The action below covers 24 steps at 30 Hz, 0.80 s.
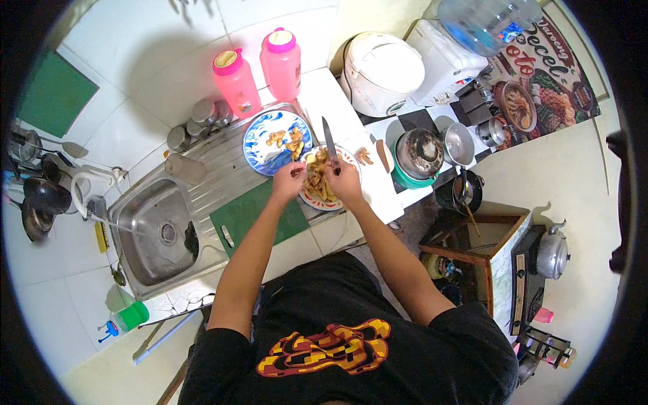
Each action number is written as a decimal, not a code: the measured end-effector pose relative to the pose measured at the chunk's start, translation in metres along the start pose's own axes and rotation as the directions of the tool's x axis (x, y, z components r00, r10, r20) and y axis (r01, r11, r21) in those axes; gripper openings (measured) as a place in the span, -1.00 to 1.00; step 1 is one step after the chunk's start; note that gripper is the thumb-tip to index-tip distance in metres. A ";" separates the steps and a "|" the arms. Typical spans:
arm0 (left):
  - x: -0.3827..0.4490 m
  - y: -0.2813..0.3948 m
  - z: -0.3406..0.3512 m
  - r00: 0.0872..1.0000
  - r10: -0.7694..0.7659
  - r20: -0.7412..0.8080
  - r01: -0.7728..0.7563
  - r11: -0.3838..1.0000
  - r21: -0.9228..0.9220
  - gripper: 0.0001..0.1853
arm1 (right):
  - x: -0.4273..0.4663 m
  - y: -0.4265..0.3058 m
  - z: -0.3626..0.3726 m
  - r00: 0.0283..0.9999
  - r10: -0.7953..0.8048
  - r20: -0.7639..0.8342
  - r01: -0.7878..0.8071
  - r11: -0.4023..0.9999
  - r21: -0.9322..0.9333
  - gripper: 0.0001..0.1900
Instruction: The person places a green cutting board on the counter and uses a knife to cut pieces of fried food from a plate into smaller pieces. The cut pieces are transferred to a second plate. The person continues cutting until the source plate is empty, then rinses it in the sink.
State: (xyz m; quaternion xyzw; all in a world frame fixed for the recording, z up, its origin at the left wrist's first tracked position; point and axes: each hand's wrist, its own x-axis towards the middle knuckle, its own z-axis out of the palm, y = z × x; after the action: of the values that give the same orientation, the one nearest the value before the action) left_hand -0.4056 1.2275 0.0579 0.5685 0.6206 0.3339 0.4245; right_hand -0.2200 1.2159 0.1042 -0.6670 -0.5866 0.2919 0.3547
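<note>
My right hand grips a kitchen knife whose blade points away from me. It is over a white plate with a red-patterned rim, heaped with light-brown pieces that look like ginger root. At that plate's left edge is my left hand, thumb and fingers drawn together; whether a small piece sits between them is too small to tell. Beyond it, a blue-and-white plate carries several knobbly root pieces. A green cutting board lies beneath my left wrist, partly covered by my forearm.
Left is a steel sink with a white faucet and a plastic cup. Two pink bottles stand behind. To the right are a rice cooker, a lidded pot, a saucepan and a stove with a kettle.
</note>
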 end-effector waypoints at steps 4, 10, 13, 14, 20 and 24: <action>0.006 -0.015 -0.020 0.991 -0.003 -0.134 0.011 0.998 0.061 -0.80 | -0.019 0.002 0.008 1.000 0.018 0.015 -0.018 0.999 0.033 -0.77; 0.050 -0.002 -0.030 0.987 0.132 -0.096 -0.093 0.937 0.338 -0.62 | -0.027 -0.006 0.010 0.981 0.128 0.143 -0.150 0.977 0.151 -0.80; 0.070 -0.001 -0.031 0.940 0.340 0.036 -0.318 0.830 0.459 -0.54 | -0.023 -0.007 0.003 0.979 0.134 0.155 -0.158 0.975 0.157 -0.79; 0.078 -0.002 -0.032 0.940 0.336 0.055 -0.308 0.772 0.555 -0.50 | -0.022 -0.006 0.000 0.973 0.158 0.169 -0.187 0.968 0.168 -0.79; 0.098 -0.013 -0.060 0.966 0.255 0.051 -0.238 0.787 0.570 -0.48 | -0.024 0.000 -0.008 0.960 0.224 0.169 -0.252 0.953 0.166 -0.79; 0.076 -0.015 -0.065 0.995 0.099 -0.027 -0.092 0.976 0.196 -0.47 | -0.028 -0.009 0.004 0.960 0.194 0.200 -0.232 0.954 0.192 -0.78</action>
State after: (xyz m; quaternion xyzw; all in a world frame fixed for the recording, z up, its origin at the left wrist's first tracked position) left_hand -0.4702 1.3051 0.0603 0.6301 0.6299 0.3021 0.3390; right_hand -0.2322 1.1894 0.1080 -0.6556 -0.5059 0.4486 0.3363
